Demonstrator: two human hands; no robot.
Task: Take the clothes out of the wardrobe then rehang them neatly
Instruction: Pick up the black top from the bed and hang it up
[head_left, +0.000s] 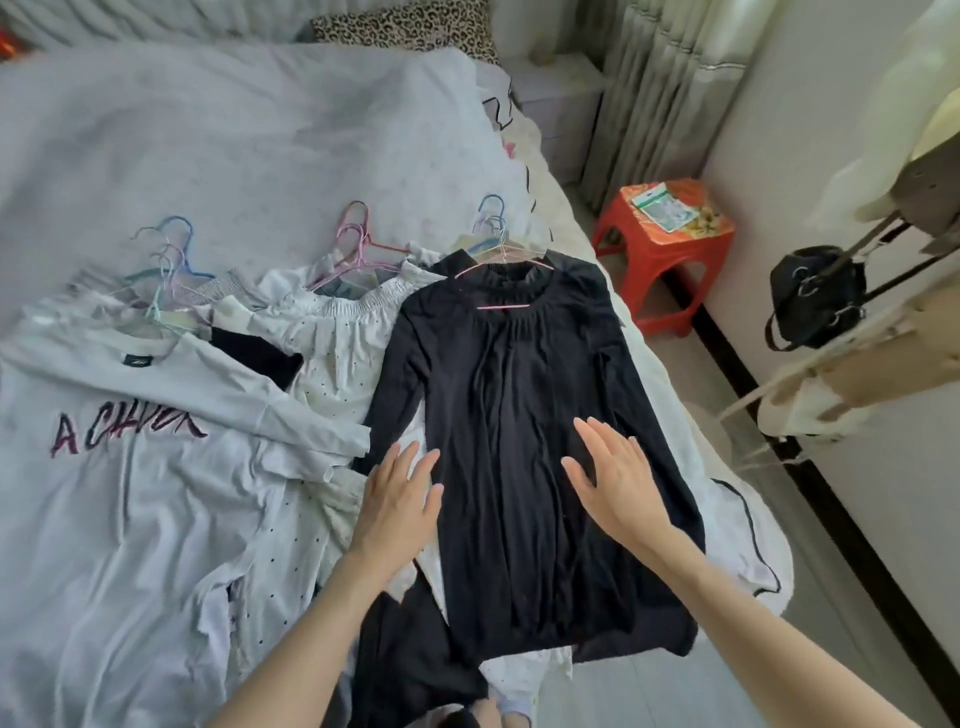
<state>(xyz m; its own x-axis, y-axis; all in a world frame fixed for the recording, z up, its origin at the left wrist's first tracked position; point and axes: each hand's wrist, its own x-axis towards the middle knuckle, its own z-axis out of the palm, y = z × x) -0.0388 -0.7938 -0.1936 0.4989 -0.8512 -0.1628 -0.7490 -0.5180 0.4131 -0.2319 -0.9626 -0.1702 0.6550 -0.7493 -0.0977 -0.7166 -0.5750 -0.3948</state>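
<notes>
A black long-sleeved top (519, 415) lies flat on the bed on a pink hanger (498, 304) that runs through its neck. My left hand (400, 499) is open, fingers straight, at the top's left edge. My right hand (618, 478) is open over the top's right half, fingers spread. To the left lie a white dotted garment (337, 358) on pink hangers (358, 249) and a white T-shirt with dark red lettering (130, 467). Several blue and pale hangers (171, 270) are bunched above the T-shirt. A blue hanger (491, 223) shows above the black top.
The bed has a pale grey cover (234, 140) and a leopard-print pillow (405, 23). A red plastic stool (665, 244) stands on the floor at the right. A black bag (815, 296) and beige clothes (883, 374) hang at the right edge. Curtains (660, 88) hang behind.
</notes>
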